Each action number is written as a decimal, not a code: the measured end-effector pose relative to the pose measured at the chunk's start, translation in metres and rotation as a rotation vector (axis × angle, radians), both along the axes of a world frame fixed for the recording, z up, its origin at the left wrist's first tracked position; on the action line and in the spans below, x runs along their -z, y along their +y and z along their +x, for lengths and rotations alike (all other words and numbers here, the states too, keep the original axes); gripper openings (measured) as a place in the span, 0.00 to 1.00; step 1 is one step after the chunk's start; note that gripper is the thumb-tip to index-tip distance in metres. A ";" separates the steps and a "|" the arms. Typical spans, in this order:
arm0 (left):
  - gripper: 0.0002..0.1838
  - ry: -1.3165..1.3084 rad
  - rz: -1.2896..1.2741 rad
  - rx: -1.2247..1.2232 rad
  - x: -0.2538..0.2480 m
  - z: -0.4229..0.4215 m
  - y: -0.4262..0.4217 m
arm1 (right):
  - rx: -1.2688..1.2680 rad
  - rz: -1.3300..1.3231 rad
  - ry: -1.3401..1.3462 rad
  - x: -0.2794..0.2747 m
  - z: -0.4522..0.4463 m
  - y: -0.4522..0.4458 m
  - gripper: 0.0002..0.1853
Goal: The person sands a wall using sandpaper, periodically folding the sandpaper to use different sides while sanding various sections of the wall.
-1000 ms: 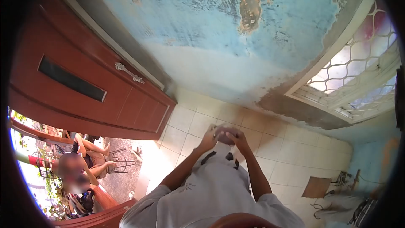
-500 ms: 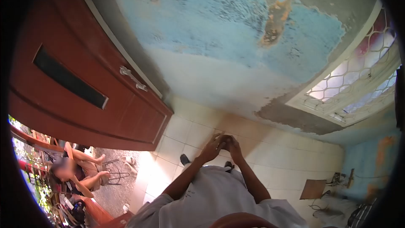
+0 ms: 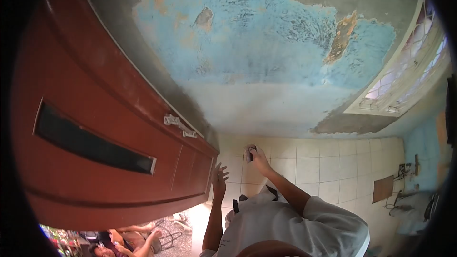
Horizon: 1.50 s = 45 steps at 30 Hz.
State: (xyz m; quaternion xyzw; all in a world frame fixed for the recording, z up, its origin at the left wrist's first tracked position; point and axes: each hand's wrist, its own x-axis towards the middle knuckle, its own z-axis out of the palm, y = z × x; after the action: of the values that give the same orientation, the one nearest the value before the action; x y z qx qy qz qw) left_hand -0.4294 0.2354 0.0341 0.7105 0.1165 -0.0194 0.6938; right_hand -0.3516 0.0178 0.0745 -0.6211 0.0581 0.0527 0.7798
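My right hand [image 3: 257,156] is closed round a small dark object [image 3: 251,153], held out in front of me over the tiled floor. What the object is cannot be made out. To its left, near the edge of the red door [image 3: 128,128], my left hand [image 3: 220,179] has its fingers spread and holds nothing. The two hands are apart. Beyond them rises a wall [image 3: 266,104] with peeling blue paint and bare grey patches.
The door has a white handle [image 3: 179,125]. A person [image 3: 126,243] sits outside at the lower left. A grilled window [image 3: 400,74] is at the right. On the tiled floor [image 3: 308,169] lies a brown square [image 3: 383,189], with cables beyond it.
My hands, together before, have parted; the left has opened and moved left, while the right keeps the dark object. The view has turned, so the door looks larger.
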 end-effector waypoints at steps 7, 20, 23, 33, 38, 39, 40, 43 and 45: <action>0.25 -0.123 -0.155 0.137 -0.005 0.162 0.021 | 0.063 -0.289 -0.265 -0.101 0.133 -0.067 0.16; 0.23 -0.809 0.700 0.023 -0.315 0.391 0.063 | 0.424 -0.838 -1.276 -0.385 0.275 -0.132 0.17; 0.28 -1.133 0.901 -0.098 -0.349 0.438 0.072 | 0.496 -1.192 -1.672 -0.440 0.302 -0.120 0.24; 0.39 -1.108 1.232 -0.215 -0.329 0.520 0.080 | 0.682 -1.708 -1.790 -0.561 0.342 -0.064 0.33; 0.39 -1.093 1.117 -0.163 -0.325 0.516 0.076 | 0.963 -1.335 -1.312 -0.573 0.349 -0.046 0.28; 0.39 -1.079 1.147 -0.181 -0.323 0.520 0.076 | 1.028 -1.380 -1.467 -0.564 0.364 -0.043 0.31; 0.40 -1.064 1.178 -0.198 -0.319 0.525 0.076 | 1.093 -1.422 -1.620 -0.554 0.372 -0.035 0.35; 0.40 -1.137 1.197 -0.261 -0.304 0.533 0.075 | 1.073 -1.495 -1.630 -0.532 0.382 -0.019 0.40; 0.40 -1.113 1.197 -0.253 -0.294 0.534 0.075 | 1.033 -1.519 -1.629 -0.522 0.385 -0.011 0.44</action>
State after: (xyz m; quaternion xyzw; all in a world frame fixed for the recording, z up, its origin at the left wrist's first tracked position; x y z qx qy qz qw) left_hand 0.1043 0.3099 0.3286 0.8469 -0.1744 0.4791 0.1511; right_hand 0.0333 0.0063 0.5969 -0.6731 -0.1908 -0.7133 -0.0423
